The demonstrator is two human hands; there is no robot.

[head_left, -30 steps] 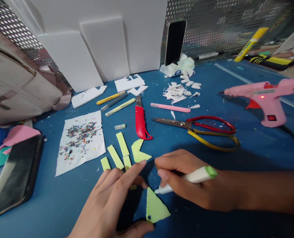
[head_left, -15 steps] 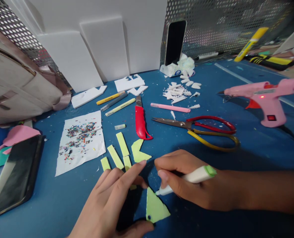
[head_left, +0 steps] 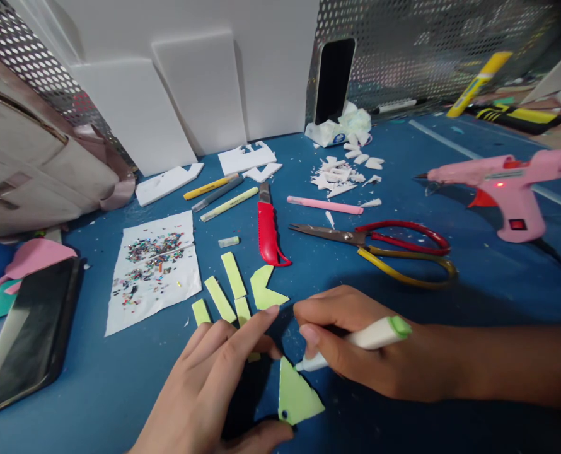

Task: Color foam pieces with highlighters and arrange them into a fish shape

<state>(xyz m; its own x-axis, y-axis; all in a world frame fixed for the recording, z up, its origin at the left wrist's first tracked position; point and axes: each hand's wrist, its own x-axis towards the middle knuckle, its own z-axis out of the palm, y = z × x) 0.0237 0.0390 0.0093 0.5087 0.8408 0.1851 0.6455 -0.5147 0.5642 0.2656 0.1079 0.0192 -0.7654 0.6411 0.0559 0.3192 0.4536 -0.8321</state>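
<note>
My right hand (head_left: 351, 343) is closed round a white marker with a green end (head_left: 365, 340), its tip touching the upper edge of a light-green triangular piece (head_left: 295, 397) on the blue table (head_left: 451, 302). My left hand (head_left: 214, 384) rests just left of that piece, fingers stretched out, thumb pressing its lower corner. Several light-green strips (head_left: 226, 290) and an angular green piece (head_left: 264, 289) lie just beyond my fingertips.
Beyond lie a red utility knife (head_left: 267, 230), red-and-yellow scissors (head_left: 384, 246), a pink pen (head_left: 325, 205), white foam scraps (head_left: 341, 176) and a sheet with confetti (head_left: 152, 268). A pink glue gun (head_left: 507, 186) stands right, a dark phone (head_left: 29, 334) and a bag (head_left: 34, 157) left.
</note>
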